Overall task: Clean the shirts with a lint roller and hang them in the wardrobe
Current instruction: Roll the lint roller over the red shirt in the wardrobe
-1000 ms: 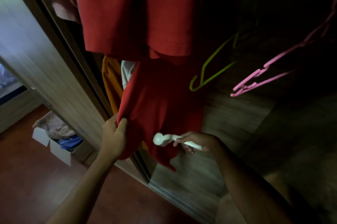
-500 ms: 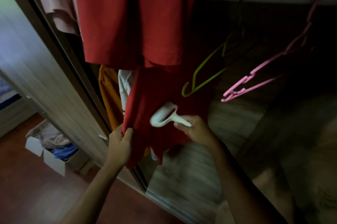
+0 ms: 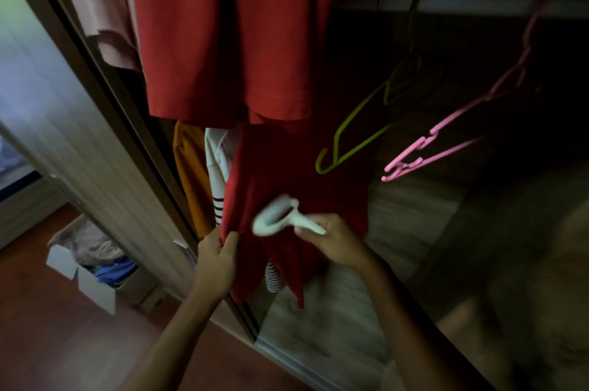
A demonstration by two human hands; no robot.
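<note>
Red shirt (image 3: 287,174) hangs in front of you inside the open wardrobe (image 3: 414,231), its lower part reaching down to your hands, its upper part wide and close to the camera. Your left hand (image 3: 215,260) pinches the shirt's lower left edge, thumb and fingers pressed together on the cloth and drawing it taut. Your right hand (image 3: 338,241) is closed round the handle of the white lint roller (image 3: 280,218), whose blurred head lies against the red fabric just right of your left hand. Behind the red shirt, to its left, hang an orange garment (image 3: 191,180) and a white one with dark stripes (image 3: 218,174); a striped hem shows again below, between your two hands. A pale pink garment (image 3: 105,17) hangs further left, near the wardrobe's sliding door (image 3: 79,148). To the right of the shirt a green hanger (image 3: 350,142) and a pink hanger (image 3: 446,135) hang bare in the dark interior, well apart from your hands. On the reddish floor (image 3: 63,343) at lower left, beside the door, sits an open cardboard box (image 3: 86,279) with folded clothes in it, beige and blue
</note>
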